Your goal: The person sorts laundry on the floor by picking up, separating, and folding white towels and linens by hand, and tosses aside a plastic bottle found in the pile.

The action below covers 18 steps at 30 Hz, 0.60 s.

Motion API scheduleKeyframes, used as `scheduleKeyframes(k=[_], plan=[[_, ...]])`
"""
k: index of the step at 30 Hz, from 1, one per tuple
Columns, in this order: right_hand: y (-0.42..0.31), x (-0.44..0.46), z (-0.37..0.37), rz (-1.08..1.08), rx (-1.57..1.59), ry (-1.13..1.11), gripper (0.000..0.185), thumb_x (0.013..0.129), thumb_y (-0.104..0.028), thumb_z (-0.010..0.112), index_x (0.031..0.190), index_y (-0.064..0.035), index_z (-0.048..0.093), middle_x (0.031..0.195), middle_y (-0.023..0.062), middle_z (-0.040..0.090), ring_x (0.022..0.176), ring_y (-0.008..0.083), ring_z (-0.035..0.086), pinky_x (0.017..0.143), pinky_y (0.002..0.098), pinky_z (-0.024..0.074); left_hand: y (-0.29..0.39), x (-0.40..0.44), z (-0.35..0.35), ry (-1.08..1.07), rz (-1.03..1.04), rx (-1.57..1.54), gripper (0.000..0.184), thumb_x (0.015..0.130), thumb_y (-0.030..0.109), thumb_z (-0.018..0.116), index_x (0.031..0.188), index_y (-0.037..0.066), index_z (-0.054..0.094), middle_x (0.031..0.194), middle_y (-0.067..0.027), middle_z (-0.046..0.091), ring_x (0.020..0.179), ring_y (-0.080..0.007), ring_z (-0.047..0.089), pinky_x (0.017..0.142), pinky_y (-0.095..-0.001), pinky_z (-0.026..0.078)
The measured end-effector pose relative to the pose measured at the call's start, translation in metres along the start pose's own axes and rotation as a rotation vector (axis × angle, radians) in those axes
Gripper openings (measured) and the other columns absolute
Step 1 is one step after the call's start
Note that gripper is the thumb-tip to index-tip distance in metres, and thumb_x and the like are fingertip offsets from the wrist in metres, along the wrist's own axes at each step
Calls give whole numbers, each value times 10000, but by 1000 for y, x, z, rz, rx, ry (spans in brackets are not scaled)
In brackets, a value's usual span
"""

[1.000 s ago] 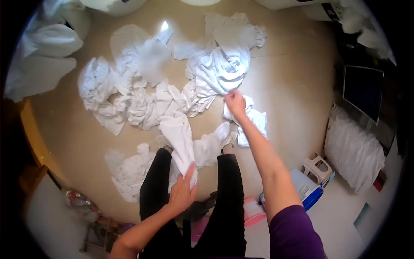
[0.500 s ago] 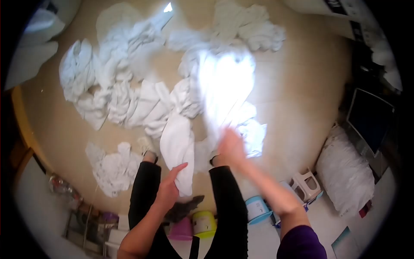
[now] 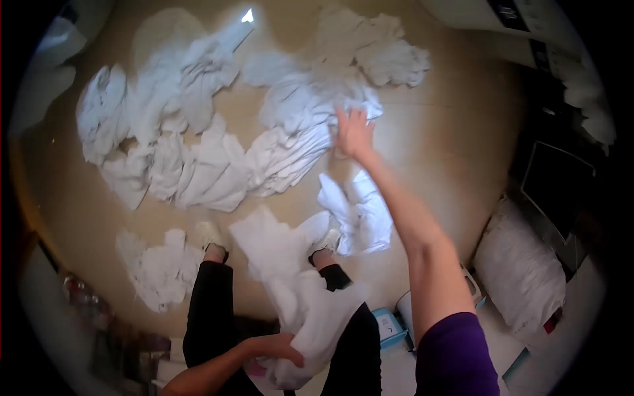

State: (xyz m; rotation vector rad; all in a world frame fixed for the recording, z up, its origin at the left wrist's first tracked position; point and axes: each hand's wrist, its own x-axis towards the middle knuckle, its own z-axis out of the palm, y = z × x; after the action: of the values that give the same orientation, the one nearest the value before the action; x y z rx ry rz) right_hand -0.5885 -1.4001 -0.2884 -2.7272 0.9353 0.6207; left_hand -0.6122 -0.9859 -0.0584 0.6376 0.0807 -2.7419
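Observation:
My left hand (image 3: 281, 348) is closed around a bunched white cloth (image 3: 281, 264), which hangs between my knees and spreads down toward the floor. My right hand (image 3: 354, 134) reaches far forward, fingers apart, at the right edge of a crumpled heap of white cloth (image 3: 284, 158). Whether the fingertips touch the fabric is hard to tell. A smaller bright white cloth (image 3: 370, 214) lies on the floor just beyond my right shoe (image 3: 325, 245).
More white cloth (image 3: 165, 86) is strewn over the floor at the far left, with a separate crumpled piece (image 3: 162, 270) by my left foot. At right stand a full white sack (image 3: 518, 264) and a dark screen-like panel (image 3: 558, 188). Blue-and-white tubs (image 3: 389, 328) sit behind my right leg.
My left hand has drawn its white cloth back toward my lap. My right hand has moved forward, and the bright cloth that was raised beside it is no longer in the air.

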Motion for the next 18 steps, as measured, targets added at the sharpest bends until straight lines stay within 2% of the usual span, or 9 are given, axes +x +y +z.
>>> scheduleKeyframes(k=[3, 5, 7, 8, 10, 12, 14, 17, 18], plan=[[-26, 52, 3, -146, -169, 124, 691, 776, -319, 678, 1408, -257, 405, 1362, 198, 429, 1322, 411, 328, 959, 748, 266, 24, -7, 4, -68, -121, 28, 740, 693, 335, 757, 1289, -35, 521, 1202, -161, 599, 1131, -249, 551, 994, -312, 391], [-55, 59, 20, -508, -224, 275, 673, 762, -318, 694, 1387, -267, 450, 1417, 172, 396, 1375, 409, 261, 982, 770, 212, 14, 0, 1, -49, -167, 151, 674, 733, 419, 707, 1235, -13, 581, 1194, -179, 610, 1118, -277, 567, 971, -309, 406], [-84, 41, 39, -524, -349, -140, 671, 732, -353, 730, 1357, -261, 503, 1469, 141, 360, 1395, 388, 245, 953, 811, 175, -7, 6, 3, 28, -145, 213, 671, 736, 435, 701, 1230, -4, 588, 1179, -182, 621, 1104, -288, 578, 963, -314, 413], [-93, 32, 46, -408, -332, -351, 618, 699, -378, 767, 1276, -244, 592, 1482, 119, 359, 1386, 356, 272, 1022, 726, 240, -5, 14, -4, 112, -111, 298, 667, 739, 451, 696, 1224, 5, 595, 1164, -184, 632, 1090, -298, 588, 956, -320, 421], [-95, 35, 4, -372, -47, -633, 488, 819, -492, 608, 1117, -116, 697, 1168, 146, 631, 1222, 313, 504, 961, 432, 467, 34, 0, 0, 245, 16, 525, 607, 728, 469, 661, 1137, 21, 641, 1057, -209, 666, 991, -343, 637, 874, -374, 471], [-76, 40, -23, -77, 303, -514, 448, 844, -466, 563, 1011, -80, 720, 1019, 189, 669, 1117, 295, 576, 897, 414, 489, 50, -16, -4, 376, -216, 502, 573, 749, 454, 650, 1096, -2, 644, 1039, -233, 661, 983, -352, 635, 857, -377, 480], [-29, 65, -6, 54, 364, 2, 362, 847, -372, 565, 912, -42, 700, 1018, 200, 650, 1062, 346, 562, 872, 458, 472, 37, -27, -11, 496, -170, 392, 539, 746, 392, 669, 1095, -17, 631, 1026, -220, 664, 959, -340, 640, 843, -374, 486], [55, 132, 6, 220, 128, 647, 371, 816, -193, 568, 1128, 1, 518, 1179, 229, 503, 1069, 408, 462, 890, 520, 430, 49, -40, -12, 743, 77, 24, 599, 770, 192, 699, 1273, -62, 494, 1153, -165, 615, 1061, -290, 591, 911, -373, 469], [73, 148, -10, 470, 150, 560, 444, 807, -145, 576, 1230, -68, 467, 1231, 169, 484, 1191, 392, 408, 890, 547, 413, 41, -39, -14, 839, 162, -120, 629, 728, 164, 733, 1262, -73, 502, 1139, -166, 619, 1044, -279, 594, 903, -354, 463]])
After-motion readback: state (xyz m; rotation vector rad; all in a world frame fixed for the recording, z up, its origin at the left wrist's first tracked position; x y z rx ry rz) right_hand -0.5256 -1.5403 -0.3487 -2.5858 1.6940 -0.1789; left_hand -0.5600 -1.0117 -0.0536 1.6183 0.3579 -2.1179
